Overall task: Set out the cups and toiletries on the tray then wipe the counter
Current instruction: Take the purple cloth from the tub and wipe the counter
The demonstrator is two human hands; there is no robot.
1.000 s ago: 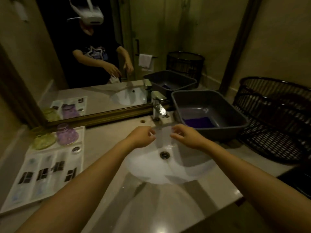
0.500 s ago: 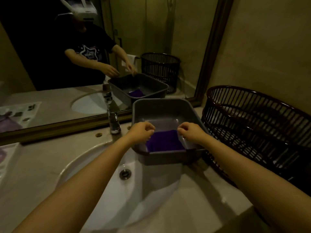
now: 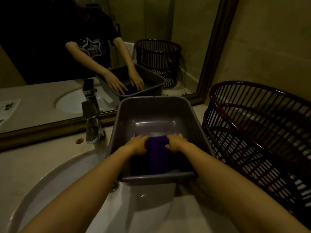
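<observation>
A grey plastic tub (image 3: pixel 198 125) stands on the counter to the right of the sink, its front edge overhanging the basin. A purple cloth (image 3: pixel 155 153) lies inside it. My left hand (image 3: pixel 137 145) and my right hand (image 3: pixel 176 142) are both down in the tub, one on each side of the cloth, fingers curled on its far edge. The tray with cups and toiletries is out of view, except for a corner of it reflected in the mirror (image 3: pixel 9 105).
A white sink (image 3: pixel 55 182) with a chrome tap (image 3: pixel 91 125) lies left of the tub. A dark slatted basket (image 3: pixel 262 132) stands right of the tub against the wall. The framed mirror (image 3: pixel 208 64) runs along the back of the beige counter (image 3: pixel 42 148).
My view has swung right from the sink to the tub. Both hands moved from under the tap over the tub's rim, then down inside it onto the purple cloth.
</observation>
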